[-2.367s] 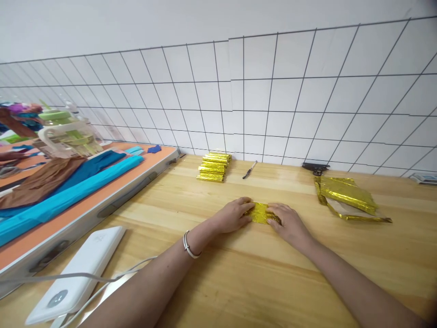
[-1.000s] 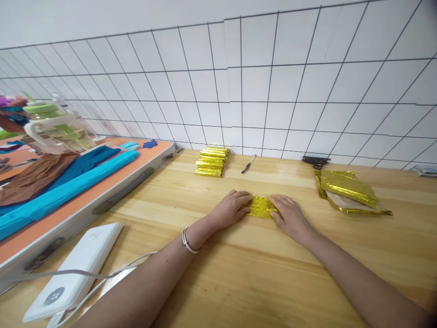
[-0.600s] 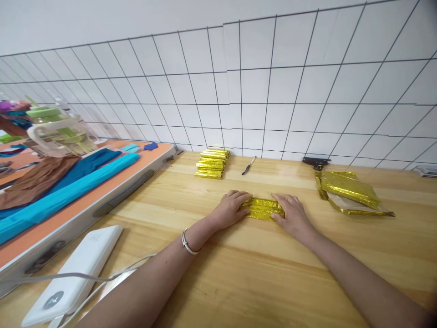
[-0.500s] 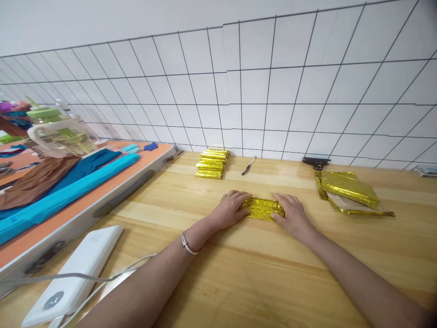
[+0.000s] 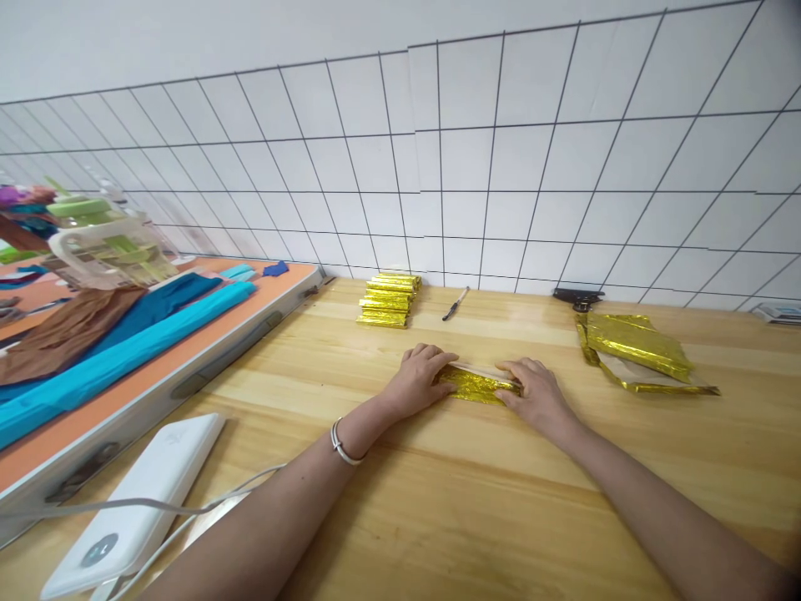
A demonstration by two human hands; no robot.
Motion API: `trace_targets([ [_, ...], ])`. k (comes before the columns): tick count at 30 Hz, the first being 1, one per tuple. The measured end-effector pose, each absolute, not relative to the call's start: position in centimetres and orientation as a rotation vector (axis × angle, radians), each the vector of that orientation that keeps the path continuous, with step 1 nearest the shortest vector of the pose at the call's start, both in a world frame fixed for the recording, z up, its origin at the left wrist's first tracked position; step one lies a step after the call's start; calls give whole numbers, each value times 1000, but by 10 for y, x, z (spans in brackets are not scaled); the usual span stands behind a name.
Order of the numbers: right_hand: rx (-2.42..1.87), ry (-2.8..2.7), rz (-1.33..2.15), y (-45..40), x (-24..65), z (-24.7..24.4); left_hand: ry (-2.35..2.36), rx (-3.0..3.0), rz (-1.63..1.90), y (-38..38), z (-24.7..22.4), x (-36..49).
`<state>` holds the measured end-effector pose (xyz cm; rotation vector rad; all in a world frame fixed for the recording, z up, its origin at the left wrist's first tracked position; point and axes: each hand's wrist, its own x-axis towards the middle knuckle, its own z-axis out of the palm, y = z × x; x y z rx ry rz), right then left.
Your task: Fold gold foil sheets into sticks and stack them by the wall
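A crinkled gold foil sheet (image 5: pixel 476 387) lies on the wooden table between my hands, its far edge lifted so that a pale strip shows. My left hand (image 5: pixel 420 380) grips the left end, thumb on the near side and fingers on the far side. At the right end my right hand (image 5: pixel 533 391) holds it the same way. Beyond my left hand sits a row of gold foil rolls (image 5: pixel 388 300), and a pen (image 5: pixel 455 304) lies to their right. Unrolled gold foil sheets (image 5: pixel 642 346) rest to the right of my right hand.
A white power bank (image 5: pixel 134 501) with cables (image 5: pixel 143 505) lies at the lower left. Coloured fabrics (image 5: pixel 131 359) and a green-lidded jug (image 5: pixel 113 246) are on an orange surface at left. A black clip (image 5: pixel 579 299) stands near the tiled wall.
The far edge of the foil between my hands has been raised, and its pale underside now shows. My fingers have shifted slightly with it.
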<state>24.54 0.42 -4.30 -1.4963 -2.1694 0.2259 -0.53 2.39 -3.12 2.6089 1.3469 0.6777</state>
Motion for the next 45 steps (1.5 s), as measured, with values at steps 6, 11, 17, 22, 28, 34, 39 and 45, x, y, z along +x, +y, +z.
trace_targets([
  [6,-1371,-2182,251,5,246,-44,1313,2616,684,23,-28,-6],
  [11,-1228,-2182,232,0,247,-40,1256,2722,728,21,-26,-3],
  [17,-960,-2225,105,-7,249,-32,1218,2850,716,15,-17,-2],
  [22,-949,-2394,87,-19,252,-24,1012,2954,531,4,-16,-9],
  [28,-1008,-2408,223,-37,259,-27,921,2776,508,-11,-21,-22],
  [34,-1032,-2384,351,-42,260,-29,890,2542,590,-21,-19,-30],
  [39,-1033,-2352,425,-42,262,-29,1010,2294,593,-25,-19,-38],
  [45,-1137,-2280,478,-43,255,-27,1108,2073,669,-23,-25,-38],
])
